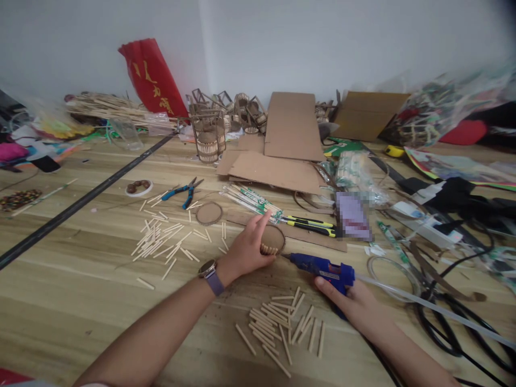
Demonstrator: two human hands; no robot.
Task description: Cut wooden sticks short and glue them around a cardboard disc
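Head | left hand [246,250] grips round base [274,236] | right hand [357,305] grips glue gun [316,265] | base between

Behind a stick pile [266,320], the round piece [274,235] is left of the glue gun [322,269], cardboard sheets [278,169] farther back.

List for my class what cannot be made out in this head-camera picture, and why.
All in the head view:
Round cardboard base, left part: hidden behind the left hand.
Blue glue gun, trigger: covered by the right hand.
Clear glue stick, far end: cut off by the right edge.
Purple rectangle, markings: pixelated.
Clear bag, contents: blurred at upper right.
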